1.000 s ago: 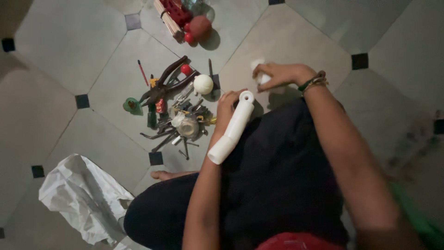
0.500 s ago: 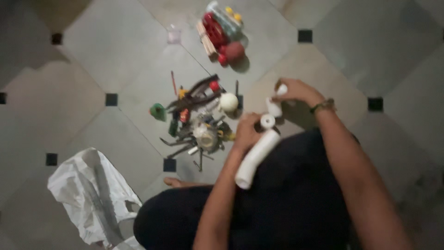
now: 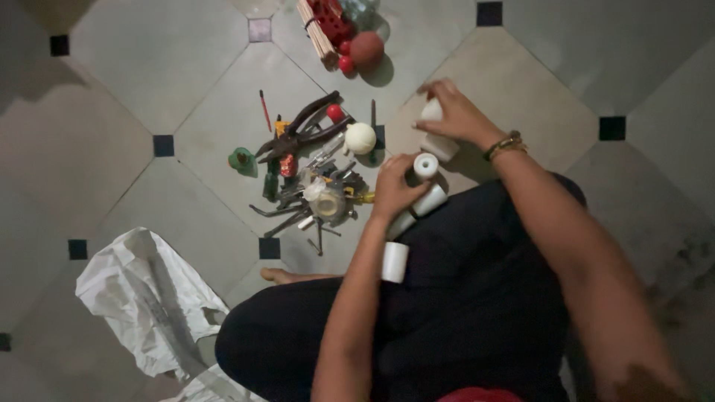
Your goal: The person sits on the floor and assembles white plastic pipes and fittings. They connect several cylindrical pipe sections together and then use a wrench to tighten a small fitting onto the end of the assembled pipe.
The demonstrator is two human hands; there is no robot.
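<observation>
White plastic pipe [image 3: 412, 217], a short round length with an open end, lies slanting across my lap, and my left hand [image 3: 395, 190] is closed around its upper part, the fingers wrapped over it. A separate short white sleeve piece [image 3: 394, 262] sits at the pipe's lower end, against my left forearm; I cannot tell whether it is joined to the pipe or only lying beside it. Just above my left hand stands a small white round fitting [image 3: 425, 165] with a dark hole in its top, touching or nearly touching my knuckles.

My right hand [image 3: 456, 113] is stretched forward over the tiled floor [image 3: 149, 82], its fingertips pinched on a small white plastic piece [image 3: 432, 110]. Another pale white fitting [image 3: 441, 147] rests on the floor under that wrist, which wears a metal bangle [image 3: 505, 145].

To the left of my hands lies a heap of tools: dark pliers [image 3: 302, 132], a white ball-shaped object [image 3: 360, 138], a small red knob [image 3: 335, 112], a green cone-shaped piece [image 3: 241, 160], and a tangle of metal parts [image 3: 320, 197]. Farther off, near the top edge, are a red round object [image 3: 366, 48] and a bundle of pale sticks [image 3: 313, 30]. A crumpled white plastic bag [image 3: 145, 298] lies by my left knee, well apart from the pipe.
</observation>
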